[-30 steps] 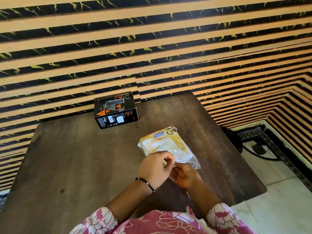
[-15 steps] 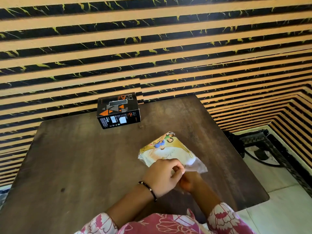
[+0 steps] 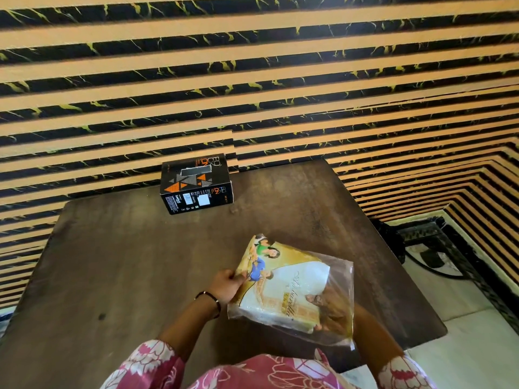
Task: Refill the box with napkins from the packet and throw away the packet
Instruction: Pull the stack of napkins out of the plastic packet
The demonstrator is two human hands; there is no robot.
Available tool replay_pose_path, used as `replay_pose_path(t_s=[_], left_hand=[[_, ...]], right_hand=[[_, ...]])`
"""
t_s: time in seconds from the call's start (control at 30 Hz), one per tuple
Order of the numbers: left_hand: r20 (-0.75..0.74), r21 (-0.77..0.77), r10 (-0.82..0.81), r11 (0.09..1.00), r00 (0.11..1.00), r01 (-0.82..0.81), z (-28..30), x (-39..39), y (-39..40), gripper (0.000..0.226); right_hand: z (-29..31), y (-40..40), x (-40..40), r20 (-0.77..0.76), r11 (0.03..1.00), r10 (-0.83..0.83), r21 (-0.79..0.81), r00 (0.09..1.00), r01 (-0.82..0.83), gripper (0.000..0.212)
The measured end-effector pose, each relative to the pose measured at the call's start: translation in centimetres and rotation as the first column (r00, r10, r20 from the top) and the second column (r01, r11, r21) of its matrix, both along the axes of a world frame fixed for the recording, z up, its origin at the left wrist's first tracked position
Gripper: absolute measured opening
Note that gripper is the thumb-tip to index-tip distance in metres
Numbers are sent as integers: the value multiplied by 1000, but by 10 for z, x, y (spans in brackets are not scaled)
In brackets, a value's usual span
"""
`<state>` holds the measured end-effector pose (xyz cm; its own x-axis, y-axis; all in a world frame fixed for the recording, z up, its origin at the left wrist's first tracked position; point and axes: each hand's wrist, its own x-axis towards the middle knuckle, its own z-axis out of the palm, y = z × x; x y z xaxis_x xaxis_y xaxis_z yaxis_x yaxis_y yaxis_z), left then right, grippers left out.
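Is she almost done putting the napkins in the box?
Not yet. Nothing looks done: the box sits apart by the wall. In hand: the left hand and right hand hold the napkin packet, napkins inside. Left: filling the box, binning the packet.

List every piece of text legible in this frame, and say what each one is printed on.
"EO ON": top and front face of the black box.
Fine print on the box front: too small to read.
Cursive brand name on the napkin packet: too blurred to read.
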<state>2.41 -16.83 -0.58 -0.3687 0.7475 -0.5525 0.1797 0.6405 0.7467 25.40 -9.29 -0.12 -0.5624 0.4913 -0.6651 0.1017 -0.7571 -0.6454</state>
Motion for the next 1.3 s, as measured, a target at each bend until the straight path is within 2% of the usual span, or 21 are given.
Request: replay_pose_path(t_s=[0.03,0.07,0.1,0.17,0.2,0.33,0.4,0.47,0.53,0.57,0.63,0.67,0.7,0.77,0.87,0.93,1.0,1.07,1.13,1.2,1.3], left_hand=[[10,22,33,999,999,-33,0,0,-2,18],[-11,40,56,998,998,-55,-1,-1,-4,22],[-58,54,63,997,996,-60,-3,-4,-6,28],[-189,49,44,998,981,-35,-8,-15,-9,36],[-255,36,35,999,966,-27,-10,-22,-12,37],[-425,-31,86,993,901,-110,-15,-57,-36,29],[-537,-139,-44,990,843,-36,-18,-64,-49,27],[-679,-231,-198,972,707,50,-23,-62,-57,38],[-810,-157,-199,980,552,122,-21,-54,-55,59],[-846,-122,-220,966,486,226,-18,-48,-51,70],[-896,-161,-336,854,289,495,-15,-36,-39,92],[-891,-238,-409,789,195,566,-15,-33,-34,98],[-844,-351,-516,738,147,577,-12,-28,-32,100],[-716,-472,-673,661,184,583,-14,-24,-31,98],[-611,-513,-713,688,344,514,-28,-27,-38,83],[-634,-524,-681,727,366,443,-29,-27,-41,82],[-644,-520,-647,761,408,388,-26,-24,-41,81],[-647,-520,-602,797,468,307,-26,-21,-36,79],[-645,-523,-558,820,522,230,-27,-15,-33,75],[-630,-552,-559,810,539,196,-23,-9,-30,63],[-633,-577,-610,782,476,235,-16,0,-26,39]], right_hand=[[-3,-2,-1,-155,999,7,54,988,1,48],[-3,-4,2,-308,997,41,70,950,-21,38],[-4,-1,6,-337,995,79,79,938,-56,37],[-6,10,18,-123,988,149,53,981,-143,63],[-6,12,25,-30,989,148,35,989,-146,66],[-6,26,41,184,992,104,57,977,-116,47],[-8,30,47,219,994,89,49,972,-102,51],[-9,30,51,238,990,123,33,963,-135,47],[-8,28,47,269,983,160,44,950,-178,36],[-10,28,46,276,981,170,45,946,-190,33],[-10,28,42,272,977,189,43,944,-208,32],[-9,29,40,269,978,182,48,946,-202,34],[-8,30,39,260,980,169,58,951,-190,36],[-3,32,39,201,986,133,73,970,-150,36],[2,32,47,74,995,63,67,995,-67,53],[-1,29,56,28,997,-72,17,997,72,56],[-10,28,64,12,964,-259,-58,966,259,56],[-20,24,66,10,892,-438,-118,899,436,40],[-29,18,65,40,824,-551,-134,833,551,38],[-33,13,62,65,804,-583,-103,810,586,39],[-26,7,57,122,819,-567,-20,815,573,31]])
